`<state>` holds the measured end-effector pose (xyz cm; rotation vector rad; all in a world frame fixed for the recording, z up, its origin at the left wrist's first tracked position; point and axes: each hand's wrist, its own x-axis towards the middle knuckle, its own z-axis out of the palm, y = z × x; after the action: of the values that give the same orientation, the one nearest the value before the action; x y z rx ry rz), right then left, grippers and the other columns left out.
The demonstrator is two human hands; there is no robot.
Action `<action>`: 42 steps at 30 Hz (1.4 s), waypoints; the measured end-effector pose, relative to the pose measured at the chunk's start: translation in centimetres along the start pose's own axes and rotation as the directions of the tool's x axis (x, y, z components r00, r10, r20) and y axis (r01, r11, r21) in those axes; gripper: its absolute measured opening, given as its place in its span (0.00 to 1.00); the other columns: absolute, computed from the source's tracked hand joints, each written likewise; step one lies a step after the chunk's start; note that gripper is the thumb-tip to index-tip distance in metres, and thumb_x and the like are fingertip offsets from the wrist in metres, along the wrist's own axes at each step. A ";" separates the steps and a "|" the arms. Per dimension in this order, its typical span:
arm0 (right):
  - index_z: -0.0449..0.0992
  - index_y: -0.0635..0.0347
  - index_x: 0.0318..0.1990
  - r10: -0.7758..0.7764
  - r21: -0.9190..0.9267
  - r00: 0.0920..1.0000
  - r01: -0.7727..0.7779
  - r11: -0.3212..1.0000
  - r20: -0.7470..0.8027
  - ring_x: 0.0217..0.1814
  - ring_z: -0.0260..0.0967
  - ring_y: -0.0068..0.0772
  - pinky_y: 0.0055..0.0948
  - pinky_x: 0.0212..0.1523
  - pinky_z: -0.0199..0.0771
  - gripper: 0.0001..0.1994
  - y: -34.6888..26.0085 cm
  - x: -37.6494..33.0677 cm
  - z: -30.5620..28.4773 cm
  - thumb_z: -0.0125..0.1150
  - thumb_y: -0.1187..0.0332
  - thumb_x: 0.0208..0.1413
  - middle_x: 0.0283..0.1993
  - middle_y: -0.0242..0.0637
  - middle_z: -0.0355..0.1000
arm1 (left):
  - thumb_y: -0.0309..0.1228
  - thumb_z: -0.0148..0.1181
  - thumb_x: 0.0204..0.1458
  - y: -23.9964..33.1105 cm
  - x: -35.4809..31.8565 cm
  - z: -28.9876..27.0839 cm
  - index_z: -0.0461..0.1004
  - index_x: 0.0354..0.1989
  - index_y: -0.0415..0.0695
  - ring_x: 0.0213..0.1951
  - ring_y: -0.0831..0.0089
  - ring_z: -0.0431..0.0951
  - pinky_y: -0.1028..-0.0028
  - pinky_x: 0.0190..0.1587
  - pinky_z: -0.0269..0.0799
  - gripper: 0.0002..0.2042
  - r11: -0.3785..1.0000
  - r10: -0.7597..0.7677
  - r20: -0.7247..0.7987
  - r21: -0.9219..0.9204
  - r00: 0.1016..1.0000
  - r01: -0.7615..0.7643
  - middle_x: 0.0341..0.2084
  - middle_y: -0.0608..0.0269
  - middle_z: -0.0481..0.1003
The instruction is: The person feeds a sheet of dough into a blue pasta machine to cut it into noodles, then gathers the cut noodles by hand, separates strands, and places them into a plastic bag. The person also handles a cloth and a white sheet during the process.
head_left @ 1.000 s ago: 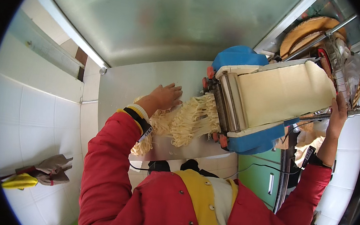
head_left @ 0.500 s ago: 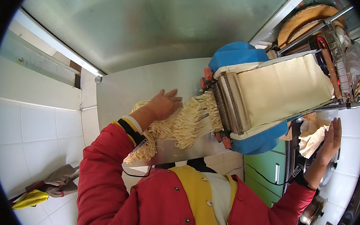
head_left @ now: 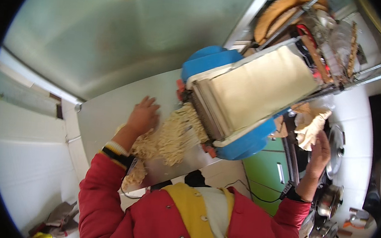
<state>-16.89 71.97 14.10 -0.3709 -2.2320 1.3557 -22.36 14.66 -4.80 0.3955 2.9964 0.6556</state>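
Note:
On the metal tabletop, my left hand [head_left: 144,115] lies with fingers spread at the far edge of a heap of fresh noodles [head_left: 175,138]. It holds nothing. The noodles hang from the cutting roller [head_left: 207,109] of a blue and white noodle machine [head_left: 247,140] to its right. A wide, smooth sheet of dough [head_left: 266,85] lies on the machine's sloping tray. Beyond the machine, my right hand [head_left: 319,153] has bent fingers against the lower edge of a crumpled dough piece [head_left: 311,129], seemingly pinching it; blur softens the fingertips.
A frosted glass panel [head_left: 130,27] rises behind the table. Round wooden boards [head_left: 274,17] and plastic bags crowd a metal rack at the upper right. Green cabinets [head_left: 263,168] stand below the machine, and steel pots [head_left: 328,199] sit at the right.
The whole view has swung, so the table and machine sit further left. My right hand's stretched fingers have lowered and bent against the crumpled dough piece. My left hand stays by the noodles.

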 end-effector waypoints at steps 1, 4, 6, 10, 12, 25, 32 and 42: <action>0.70 0.67 0.58 0.016 0.004 1.000 -0.016 1.000 -0.002 0.54 0.69 0.27 0.24 0.53 0.67 0.19 0.0 -0.4 -0.1 0.55 0.73 0.59 0.54 0.38 0.72 | 0.32 0.58 0.51 -0.2 -0.4 -0.4 0.73 0.50 0.45 0.65 0.48 0.58 0.52 0.61 0.61 0.17 0.997 -0.043 -0.028 -0.072 0.999 0.041 0.59 0.52 0.66; 0.73 0.67 0.55 0.041 0.009 0.999 -0.041 0.999 0.021 0.52 0.69 0.25 0.22 0.51 0.67 0.17 -0.2 -1.2 -0.1 0.56 0.74 0.58 0.52 0.37 0.74 | 0.27 0.61 0.48 -0.7 -2.8 -1.7 0.74 0.49 0.44 0.64 0.47 0.59 0.54 0.61 0.60 0.17 0.991 -0.037 -0.108 -0.132 0.993 0.022 0.58 0.50 0.66; 0.74 0.68 0.52 0.014 0.016 0.998 -0.015 1.000 0.066 0.51 0.70 0.25 0.21 0.51 0.67 0.15 -0.6 -1.5 0.3 0.56 0.77 0.57 0.50 0.37 0.75 | 0.25 0.61 0.47 -1.2 -4.8 -2.6 0.74 0.48 0.43 0.64 0.47 0.60 0.55 0.62 0.61 0.17 0.987 -0.083 -0.140 -0.151 0.987 0.061 0.58 0.49 0.67; 0.75 0.69 0.49 0.000 0.053 0.980 -0.011 0.999 0.198 0.50 0.70 0.22 0.19 0.48 0.67 0.12 -1.5 -2.0 1.0 0.57 0.77 0.58 0.46 0.36 0.75 | 0.25 0.61 0.47 -2.3 -9.1 -4.4 0.74 0.48 0.41 0.62 0.47 0.63 0.57 0.61 0.61 0.17 0.968 -0.190 -0.157 -0.192 0.969 0.159 0.55 0.48 0.69; 0.76 0.67 0.48 -0.001 0.098 0.966 -0.026 0.995 0.258 0.47 0.71 0.20 0.18 0.44 0.68 0.11 -1.8 -2.3 1.3 0.58 0.74 0.59 0.44 0.34 0.76 | 0.25 0.62 0.47 -2.9 -11.2 -4.9 0.73 0.47 0.40 0.59 0.47 0.65 0.58 0.61 0.62 0.17 0.955 -0.254 -0.149 -0.197 0.956 0.223 0.53 0.47 0.70; 0.79 0.67 0.34 0.046 -0.023 0.593 -0.045 0.999 0.804 0.34 0.73 0.24 0.24 0.40 0.72 0.09 -4.8 -6.5 3.5 0.61 0.68 0.59 0.31 0.37 0.78 | 0.47 0.68 0.42 -2.2 -16.9 -2.7 0.58 0.63 0.39 0.64 0.46 0.58 0.54 0.63 0.57 0.42 0.891 -0.432 0.023 -0.146 0.902 0.431 0.63 0.42 0.58; 0.76 0.68 0.46 0.204 -0.156 0.180 -0.248 0.956 0.962 0.42 0.72 0.22 0.24 0.44 0.72 0.13 -5.0 -12.4 9.0 0.62 0.68 0.57 0.40 0.35 0.76 | 0.47 0.71 0.39 0.7 -14.5 -2.7 0.64 0.60 0.43 0.67 0.48 0.54 0.47 0.63 0.53 0.39 0.984 -0.159 0.081 0.095 0.984 0.151 0.64 0.47 0.58; 0.71 0.66 0.55 0.187 -0.145 0.126 -0.284 0.948 0.974 0.45 0.70 0.23 0.24 0.47 0.69 0.18 -6.3 -17.1 13.9 0.60 0.67 0.59 0.42 0.37 0.75 | 0.40 0.72 0.36 2.3 -10.2 -0.8 0.72 0.47 0.44 0.54 0.61 0.66 0.54 0.58 0.61 0.28 0.967 0.028 0.214 0.241 0.976 -0.081 0.46 0.60 0.69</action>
<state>-9.93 50.53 9.73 0.4314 -3.2166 2.3244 -12.00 13.69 -3.23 0.5257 2.8770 0.2211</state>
